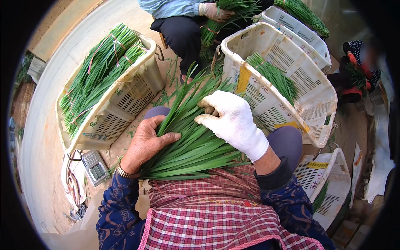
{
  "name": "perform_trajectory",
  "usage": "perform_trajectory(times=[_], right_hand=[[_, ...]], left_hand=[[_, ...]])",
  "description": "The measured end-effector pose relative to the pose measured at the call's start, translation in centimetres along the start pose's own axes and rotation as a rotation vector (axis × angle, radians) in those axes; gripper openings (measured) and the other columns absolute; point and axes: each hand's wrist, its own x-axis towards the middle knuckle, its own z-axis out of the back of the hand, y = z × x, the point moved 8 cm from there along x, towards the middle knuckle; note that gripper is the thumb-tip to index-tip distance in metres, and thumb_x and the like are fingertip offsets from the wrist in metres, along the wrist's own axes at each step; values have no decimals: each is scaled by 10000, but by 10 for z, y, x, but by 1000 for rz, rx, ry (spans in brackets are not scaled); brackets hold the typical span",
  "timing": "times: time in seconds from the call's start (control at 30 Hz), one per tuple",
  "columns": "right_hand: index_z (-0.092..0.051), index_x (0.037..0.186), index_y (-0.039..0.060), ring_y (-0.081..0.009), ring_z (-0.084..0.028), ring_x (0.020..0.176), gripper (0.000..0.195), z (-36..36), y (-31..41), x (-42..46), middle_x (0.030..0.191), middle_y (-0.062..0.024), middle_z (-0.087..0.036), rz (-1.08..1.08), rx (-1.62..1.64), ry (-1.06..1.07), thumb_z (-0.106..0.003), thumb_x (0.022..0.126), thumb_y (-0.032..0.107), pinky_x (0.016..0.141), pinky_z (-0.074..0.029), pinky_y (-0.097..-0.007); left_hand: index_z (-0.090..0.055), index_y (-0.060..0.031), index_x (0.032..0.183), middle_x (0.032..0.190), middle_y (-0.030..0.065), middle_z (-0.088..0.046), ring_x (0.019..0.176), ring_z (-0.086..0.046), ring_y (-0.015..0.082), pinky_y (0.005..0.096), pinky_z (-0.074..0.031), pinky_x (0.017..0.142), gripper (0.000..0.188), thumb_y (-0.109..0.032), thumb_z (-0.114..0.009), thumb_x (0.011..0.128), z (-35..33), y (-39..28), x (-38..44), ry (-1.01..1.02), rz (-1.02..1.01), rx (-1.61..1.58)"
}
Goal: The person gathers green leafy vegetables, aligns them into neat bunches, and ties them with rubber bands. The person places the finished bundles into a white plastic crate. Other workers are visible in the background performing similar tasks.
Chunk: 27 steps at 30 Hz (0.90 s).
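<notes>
A loose bunch of flat green leaves, likely garlic chives [193, 147], lies across my lap over a red checked apron [200, 225]. My bare left hand [150, 142] grips its left side, thumb laid over the leaves. A metal-banded watch [126, 172] circles that wrist. Above the right part of the bunch is my right hand [232, 120], in a white knit glove with discoloured fingertips. Its thumb and forefinger are apart, the other fingers curl inward, and nothing shows between them. Whether its underside touches the leaves is hidden.
A plastic crate [109, 125] of tied chive bundles [103, 68] stands left, near a calculator [94, 167]. Another crate [315, 118] at right holds a tied bundle [275, 76]; more crates [331, 184] stand beyond. Opposite, a co-worker's gloved hand [215, 12] holds chives. Another person sits far right.
</notes>
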Motion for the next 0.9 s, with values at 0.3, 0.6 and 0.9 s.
perform_trajectory(times=[0.3,0.6,0.9], right_hand=[[-700,865,-54,-97,-575,701,137,-13,-20,-12,762,-41,-650,-385,1073,110,-783,810,41,626,-450,-237],[-728,969,-30,-107,-648,746,245,20,-7,-9,860,-68,-700,-125,500,124,-838,772,66,662,-515,-252],[-700,1099,-30,-78,-539,709,399,5,-27,-7,836,-20,-601,-160,188,2,-860,743,59,648,-474,-237]], left_hand=[[-713,14,1028,888,8,-719,808,-630,71,248,-528,757,232,-71,-806,833,6,7,6,-40,-14,-86],[-709,19,1050,886,10,-724,796,-633,73,254,-531,748,258,-67,-809,828,8,11,8,-37,-38,-56],[-714,13,1061,889,15,-728,807,-635,74,254,-527,771,262,-57,-803,825,-5,-2,5,-10,-18,127]])
